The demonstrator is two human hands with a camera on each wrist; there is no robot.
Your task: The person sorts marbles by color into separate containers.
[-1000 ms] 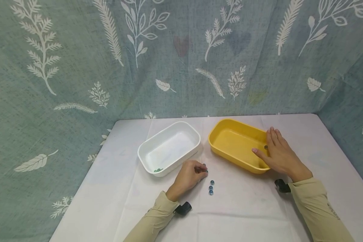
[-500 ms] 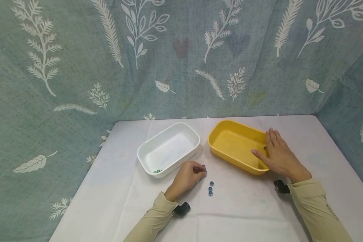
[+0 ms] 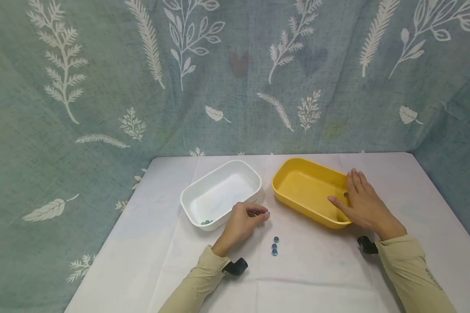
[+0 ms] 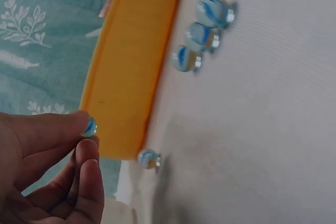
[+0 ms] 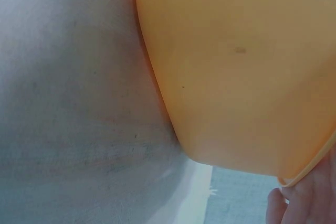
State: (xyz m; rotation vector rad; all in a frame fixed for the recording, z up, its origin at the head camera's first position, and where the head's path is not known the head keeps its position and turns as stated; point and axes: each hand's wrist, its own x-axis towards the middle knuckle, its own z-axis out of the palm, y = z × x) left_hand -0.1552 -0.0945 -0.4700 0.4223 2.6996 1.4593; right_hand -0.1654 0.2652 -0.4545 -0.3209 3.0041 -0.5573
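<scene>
Between thumb and forefinger my left hand (image 3: 240, 224) pinches a blue-streaked glass marble (image 4: 91, 127), raised above the cloth beside the white tray (image 3: 221, 192). Another marble (image 4: 149, 158) lies on the cloth near it, hidden from the head view. Three marbles (image 3: 274, 246) sit in a short row closer to me. My right hand (image 3: 370, 211) rests over the right end of the yellow tray (image 3: 305, 191), fingers straight along the rim and thumb inside; its fingers (image 5: 310, 205) show by the rim in the right wrist view. A dark marble (image 3: 346, 194) is inside that tray.
Several green marbles (image 3: 206, 222) lie at the near-left end of the white tray. White cloth (image 3: 317, 265) covers the table, and a leaf-patterned curtain (image 3: 243, 113) hangs behind and at the sides. The two trays stand a small gap apart.
My left hand, low at the marbles earlier, has lifted slightly away from me and now holds one marble up. The right hand stays on the yellow tray. The head view shifts a little.
</scene>
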